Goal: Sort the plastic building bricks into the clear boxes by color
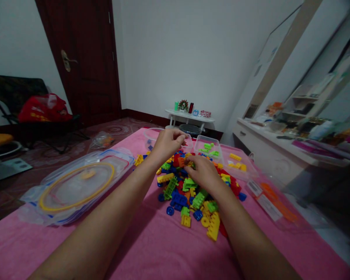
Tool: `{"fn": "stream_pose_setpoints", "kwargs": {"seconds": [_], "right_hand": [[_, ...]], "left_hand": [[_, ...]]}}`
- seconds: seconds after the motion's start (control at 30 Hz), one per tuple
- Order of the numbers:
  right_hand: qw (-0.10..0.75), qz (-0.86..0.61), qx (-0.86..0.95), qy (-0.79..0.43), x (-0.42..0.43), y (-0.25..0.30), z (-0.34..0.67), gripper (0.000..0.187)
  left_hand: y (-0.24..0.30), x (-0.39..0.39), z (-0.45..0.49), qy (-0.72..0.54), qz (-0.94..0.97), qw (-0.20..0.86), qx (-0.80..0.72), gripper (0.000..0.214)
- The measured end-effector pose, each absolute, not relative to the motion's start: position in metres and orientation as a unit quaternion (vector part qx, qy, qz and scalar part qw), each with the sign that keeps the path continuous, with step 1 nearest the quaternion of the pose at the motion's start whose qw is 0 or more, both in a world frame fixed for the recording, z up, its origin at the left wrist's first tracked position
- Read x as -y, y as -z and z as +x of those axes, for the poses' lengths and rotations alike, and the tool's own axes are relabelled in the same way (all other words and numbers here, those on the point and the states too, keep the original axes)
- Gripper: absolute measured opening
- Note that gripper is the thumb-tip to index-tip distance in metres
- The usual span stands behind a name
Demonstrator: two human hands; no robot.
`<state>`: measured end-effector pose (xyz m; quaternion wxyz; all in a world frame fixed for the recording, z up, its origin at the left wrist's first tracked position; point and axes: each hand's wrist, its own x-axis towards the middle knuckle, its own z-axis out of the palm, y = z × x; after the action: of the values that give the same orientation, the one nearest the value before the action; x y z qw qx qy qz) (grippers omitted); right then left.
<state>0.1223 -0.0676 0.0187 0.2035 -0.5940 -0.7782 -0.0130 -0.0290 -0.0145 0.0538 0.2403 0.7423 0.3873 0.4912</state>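
Note:
My left hand (169, 140) is held over a clear plastic box (189, 147) with small red pieces in it. Its fingers are curled in toward the thumb, and whatever they may hold is hidden. My right hand (204, 170) reaches into a heap of toy building bricks (179, 199) in red, yellow, green, blue and orange. Its thumb and fingers are apart, with the tips close to an orange brick (181, 161). Light green pieces (209, 147) lie in another clear box behind the heap. Yellow bricks (235, 157) are in a box to its right.
Stacked clear lids (76, 188) lie on the left of the pink cloth (160, 249). A box of orange pieces (278, 202) stands at the right edge. Beyond are a small white table (189, 115), a door (78, 58) and a cluttered dresser (268, 144).

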Motion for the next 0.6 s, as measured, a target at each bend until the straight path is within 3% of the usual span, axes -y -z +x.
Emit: {"fn": "stream_pose_setpoints", "kwargs": {"seconds": [0.17,0.33,0.6], "right_hand": [[0.265,-0.55,0.769,-0.187,0.07,-0.037,0.169,0.024],[0.314,-0.588,0.718,-0.202,0.071,-0.049,0.214,0.027],[0.171,-0.689,0.691,-0.138,0.069,-0.044,0.249,0.017]], "left_hand": [[-0.042,0.014,-0.023,-0.396,0.804,0.146,-0.419,0.027],[-0.027,0.012,-0.015,-0.286,0.857,0.092,-0.419,0.028],[-0.003,0.01,-0.006,-0.242,0.894,0.073,-0.369,0.041]]}}
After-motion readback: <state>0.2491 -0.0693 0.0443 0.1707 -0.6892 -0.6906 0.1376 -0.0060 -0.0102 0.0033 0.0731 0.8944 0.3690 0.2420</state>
